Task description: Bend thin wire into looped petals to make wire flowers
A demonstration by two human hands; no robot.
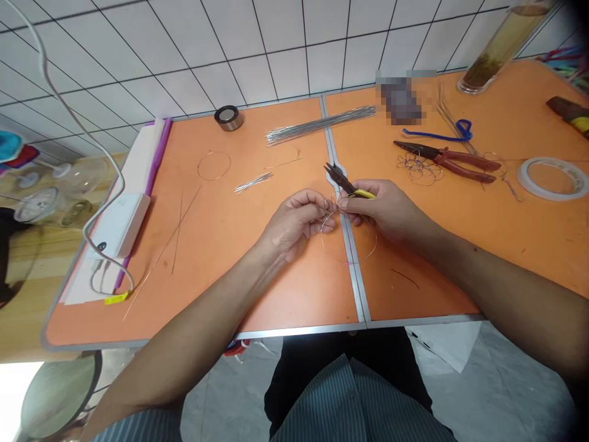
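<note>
My left hand (304, 218) pinches a thin wire ring (323, 240) near its top, over the metal seam of the orange table. Close beside it, my right hand (381, 205) is closed around small pliers with yellow handles (363, 193). Their dark jaws point up and to the left, away from the ring. The right thumb and fingertip also seem to touch the wire at the ring's top. Fingers hide most of the plier handles. To the left lie a short bundle of wire pieces (253, 182) and another wire ring (214, 166).
Behind the hands lies a long wire bundle (317, 126), with a tape roll (229, 118) to its left. Red-handled pliers (460, 162), tangled wire (418, 169) and a white tape ring (524, 178) are at right. A liquid-filled glass (501, 49) stands by the wall; a white box (122, 226) sits left.
</note>
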